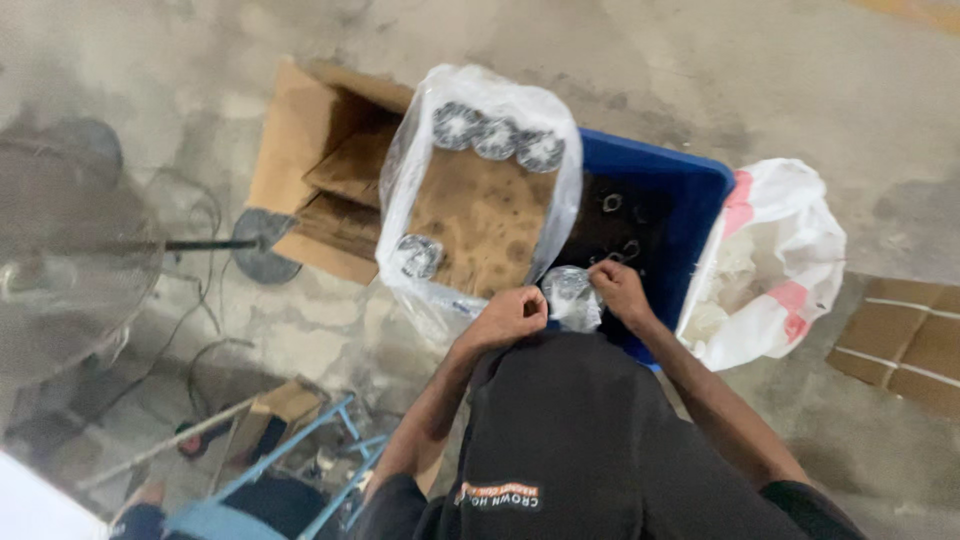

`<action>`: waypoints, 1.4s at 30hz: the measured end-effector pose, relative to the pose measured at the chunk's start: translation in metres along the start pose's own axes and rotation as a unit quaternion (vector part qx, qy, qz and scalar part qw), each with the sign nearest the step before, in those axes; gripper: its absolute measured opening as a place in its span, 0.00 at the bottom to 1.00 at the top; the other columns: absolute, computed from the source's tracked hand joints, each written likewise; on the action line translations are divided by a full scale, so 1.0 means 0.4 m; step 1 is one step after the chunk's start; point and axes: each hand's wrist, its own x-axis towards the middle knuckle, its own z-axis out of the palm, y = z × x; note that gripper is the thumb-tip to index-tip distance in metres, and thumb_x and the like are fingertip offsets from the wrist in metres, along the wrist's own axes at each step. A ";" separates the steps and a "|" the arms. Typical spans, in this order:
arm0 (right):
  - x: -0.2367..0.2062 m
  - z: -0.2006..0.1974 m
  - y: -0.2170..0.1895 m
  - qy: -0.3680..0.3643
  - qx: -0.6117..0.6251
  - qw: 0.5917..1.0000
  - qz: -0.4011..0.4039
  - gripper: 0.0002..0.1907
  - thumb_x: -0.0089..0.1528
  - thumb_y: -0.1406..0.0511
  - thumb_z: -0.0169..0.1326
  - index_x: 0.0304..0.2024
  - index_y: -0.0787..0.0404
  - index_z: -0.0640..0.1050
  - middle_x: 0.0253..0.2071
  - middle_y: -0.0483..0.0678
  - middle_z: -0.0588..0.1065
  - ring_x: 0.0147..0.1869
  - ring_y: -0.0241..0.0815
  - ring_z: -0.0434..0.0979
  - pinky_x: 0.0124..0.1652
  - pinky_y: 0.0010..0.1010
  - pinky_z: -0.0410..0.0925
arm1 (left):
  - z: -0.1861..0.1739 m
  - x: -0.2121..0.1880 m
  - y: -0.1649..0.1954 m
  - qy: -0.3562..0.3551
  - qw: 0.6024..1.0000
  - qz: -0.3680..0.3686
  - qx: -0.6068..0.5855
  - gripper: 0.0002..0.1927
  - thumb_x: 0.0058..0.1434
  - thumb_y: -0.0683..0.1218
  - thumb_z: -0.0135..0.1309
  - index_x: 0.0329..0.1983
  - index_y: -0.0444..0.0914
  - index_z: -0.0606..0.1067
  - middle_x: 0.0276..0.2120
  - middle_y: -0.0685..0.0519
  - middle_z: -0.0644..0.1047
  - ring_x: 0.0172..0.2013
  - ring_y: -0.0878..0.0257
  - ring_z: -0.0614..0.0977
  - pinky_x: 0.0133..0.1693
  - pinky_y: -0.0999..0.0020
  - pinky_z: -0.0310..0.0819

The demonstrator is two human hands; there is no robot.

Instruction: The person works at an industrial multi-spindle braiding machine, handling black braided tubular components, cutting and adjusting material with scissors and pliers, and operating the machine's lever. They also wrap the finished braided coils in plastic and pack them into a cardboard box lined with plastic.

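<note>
The round metal part (570, 290), wrapped in clear plastic, sits between my two hands at the near edge of the plastic-lined carton (480, 215), just beside the blue crate (690, 200). I cannot make out its face through the glare of the wrap, and its lower edge is hidden behind my dark shirt. My left hand (512, 315) is curled, fingers clenched on the wrap at the part's left side; my right hand (618, 288) pinches the wrap at its upper right. Both forearms rise from the bottom of the view and converge on the part, elbows spread. Inside the carton I see three similar discs (497, 135) lined along the far wall and one more (418, 256) at the left wall, over brown stained cardboard. The crate's contents are dark and hard to tell. A white sack (775, 260) with red marks leans at the crate's right. The floor (700, 70) is bare grey concrete; the left side is blurred, showing a fan (70, 250) indistinctly.
</note>
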 end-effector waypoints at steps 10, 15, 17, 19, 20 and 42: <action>0.037 -0.108 -0.068 0.017 -0.150 0.987 -0.045 0.09 0.64 0.67 0.54 0.29 0.64 0.76 0.22 0.41 0.70 0.26 0.29 0.67 0.29 0.27 0.62 | -0.329 -0.124 -0.110 0.346 0.848 -0.127 0.381 0.09 0.61 0.48 0.55 0.42 0.42 0.77 0.41 0.44 0.77 0.37 0.40 0.81 0.38 0.43 0.73; 0.070 -0.133 -0.161 -0.015 -0.100 0.994 0.039 0.22 0.61 0.67 0.65 0.19 0.66 0.67 0.18 0.42 0.60 0.25 0.30 0.57 0.25 0.31 0.54 | -0.349 -0.077 -0.193 0.314 0.861 -0.117 0.383 0.06 0.61 0.47 0.54 0.37 0.42 0.78 0.41 0.43 0.78 0.39 0.42 0.81 0.40 0.45 0.75; 0.078 -0.126 -0.180 -0.041 0.050 0.998 0.024 0.24 0.59 0.72 0.64 0.19 0.62 0.61 0.20 0.38 0.58 0.26 0.28 0.54 0.25 0.29 0.50 | -0.354 -0.064 -0.226 0.327 0.874 -0.109 0.342 0.06 0.61 0.47 0.56 0.35 0.40 0.77 0.37 0.44 0.78 0.38 0.44 0.81 0.41 0.48 0.75; 0.071 -0.091 -0.194 -0.059 0.115 0.991 -0.029 0.19 0.58 0.74 0.63 0.21 0.61 0.65 0.22 0.37 0.62 0.28 0.26 0.59 0.28 0.25 0.57 | -0.357 -0.061 -0.242 0.360 0.887 -0.067 0.279 0.08 0.58 0.46 0.59 0.32 0.36 0.75 0.32 0.44 0.78 0.36 0.47 0.81 0.40 0.52 0.76; 0.068 -0.078 -0.206 -0.064 0.148 0.985 -0.059 0.17 0.58 0.75 0.62 0.23 0.60 0.67 0.23 0.37 0.65 0.29 0.25 0.62 0.30 0.24 0.60 | -0.359 -0.061 -0.242 0.376 0.895 -0.045 0.238 0.06 0.58 0.44 0.58 0.33 0.36 0.75 0.30 0.45 0.77 0.33 0.51 0.79 0.37 0.55 0.75; -0.016 -0.052 -0.150 -0.159 0.508 0.833 0.147 0.13 0.70 0.55 0.52 0.44 0.55 0.79 0.28 0.39 0.76 0.26 0.32 0.73 0.24 0.24 0.65 | 0.049 0.125 0.175 0.155 0.959 0.236 -0.020 0.06 0.58 0.42 0.55 0.36 0.35 0.74 0.33 0.49 0.77 0.34 0.59 0.79 0.39 0.64 0.74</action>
